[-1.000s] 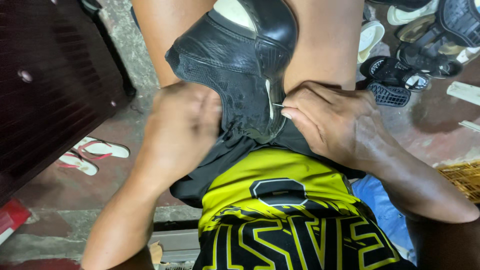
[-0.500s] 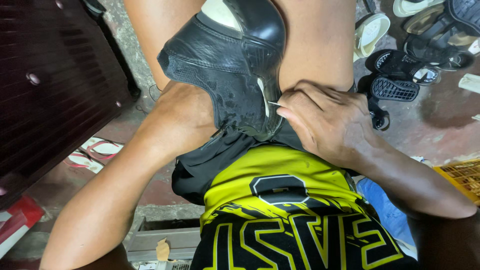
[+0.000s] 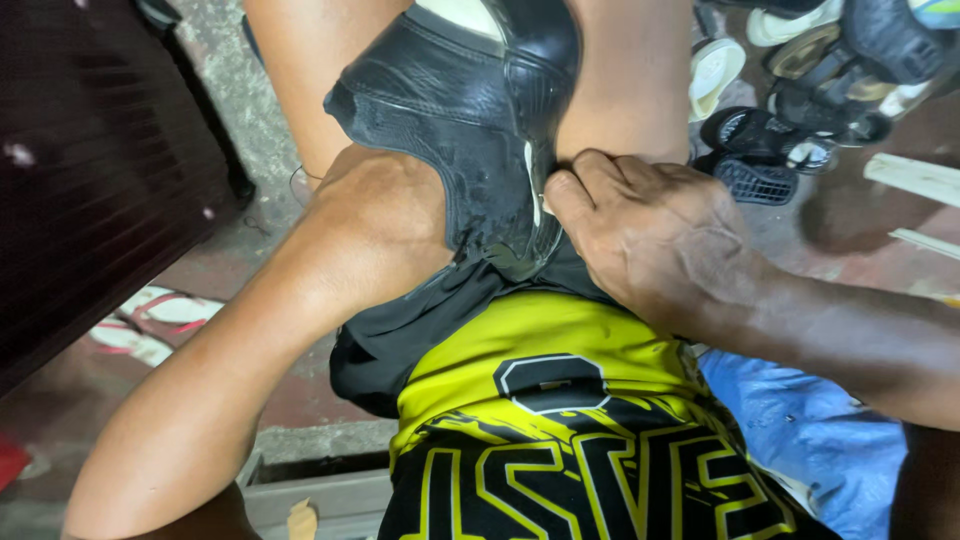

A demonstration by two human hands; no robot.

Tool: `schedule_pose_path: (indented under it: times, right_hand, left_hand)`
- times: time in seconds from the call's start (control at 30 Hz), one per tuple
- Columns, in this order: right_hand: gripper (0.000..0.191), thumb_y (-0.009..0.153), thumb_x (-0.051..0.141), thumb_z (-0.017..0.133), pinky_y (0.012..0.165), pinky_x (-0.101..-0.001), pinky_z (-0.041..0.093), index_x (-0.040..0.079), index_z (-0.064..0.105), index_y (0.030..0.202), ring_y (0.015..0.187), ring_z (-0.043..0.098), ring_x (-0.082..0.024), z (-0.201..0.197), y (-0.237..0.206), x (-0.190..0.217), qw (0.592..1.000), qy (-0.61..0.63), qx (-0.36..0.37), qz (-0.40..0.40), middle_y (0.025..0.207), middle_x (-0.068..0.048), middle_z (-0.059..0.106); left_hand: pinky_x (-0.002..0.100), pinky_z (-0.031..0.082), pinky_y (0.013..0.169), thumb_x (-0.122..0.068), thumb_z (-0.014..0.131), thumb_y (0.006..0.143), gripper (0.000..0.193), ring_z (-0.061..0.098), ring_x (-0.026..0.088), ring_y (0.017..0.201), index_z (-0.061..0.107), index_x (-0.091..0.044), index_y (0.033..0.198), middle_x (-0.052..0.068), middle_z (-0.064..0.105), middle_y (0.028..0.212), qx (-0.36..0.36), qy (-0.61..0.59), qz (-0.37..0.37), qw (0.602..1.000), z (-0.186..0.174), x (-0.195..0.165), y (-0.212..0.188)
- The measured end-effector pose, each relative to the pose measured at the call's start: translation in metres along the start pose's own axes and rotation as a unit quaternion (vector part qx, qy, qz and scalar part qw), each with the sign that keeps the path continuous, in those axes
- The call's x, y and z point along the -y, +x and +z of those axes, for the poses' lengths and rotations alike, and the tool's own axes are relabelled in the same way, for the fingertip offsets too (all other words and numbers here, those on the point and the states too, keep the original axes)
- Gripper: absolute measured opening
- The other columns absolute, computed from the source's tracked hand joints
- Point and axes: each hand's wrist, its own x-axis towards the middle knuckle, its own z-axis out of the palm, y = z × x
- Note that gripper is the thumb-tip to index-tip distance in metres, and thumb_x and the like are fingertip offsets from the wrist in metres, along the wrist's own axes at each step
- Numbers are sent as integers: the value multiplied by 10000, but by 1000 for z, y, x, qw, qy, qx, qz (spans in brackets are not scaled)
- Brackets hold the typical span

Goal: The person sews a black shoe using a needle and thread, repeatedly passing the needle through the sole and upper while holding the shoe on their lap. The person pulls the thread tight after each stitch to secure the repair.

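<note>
A black leather shoe (image 3: 470, 130) sits clamped between the knees, which steadies it. The left hand (image 3: 385, 225) presses its near side, grip hidden; the right hand (image 3: 655, 235) pinches closed at the seam, contents unclear.

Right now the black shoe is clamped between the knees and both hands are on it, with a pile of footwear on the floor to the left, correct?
Not quite. The head view shows the footwear pile on the floor to the right. The black shoe is between the knees, with the left hand and right hand on it.
</note>
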Motion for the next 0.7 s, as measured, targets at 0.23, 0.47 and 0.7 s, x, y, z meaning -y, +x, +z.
schedule_pose_path:
  times: [0.23, 0.47, 0.7]
  right_hand:
    - [375, 991, 389, 732, 450, -341, 467, 110, 625, 764, 563, 623, -175, -3, -7, -19, 997, -74, -22, -11, 690, -43, 611]
    - [444, 948, 493, 701, 423, -331, 450, 121, 636, 715, 501, 595, -170, 1, -8, -26, 992, -120, -27, -22, 639, -32, 600]
    - [159, 855, 171, 638, 439, -333, 516, 60, 661, 966, 585, 679, -191, -9, -9, -33, 998, -35, 46, -38, 943, -93, 691]
  left_hand:
    - [510, 523, 763, -209, 723, 695, 220, 676, 442, 762, 723, 12, 695, 279, 656, 754, -1, -25, -22, 999, -8, -8, 8]
    - [492, 532, 785, -172, 687, 746, 148, 697, 418, 746, 754, -41, 730, 249, 678, 753, -19, -106, -27, 994, -10, -12, 7]
    - [518, 529, 750, -133, 703, 653, 189, 665, 465, 757, 691, 54, 677, 302, 642, 745, -48, -77, -6, 996, -3, -6, 9]
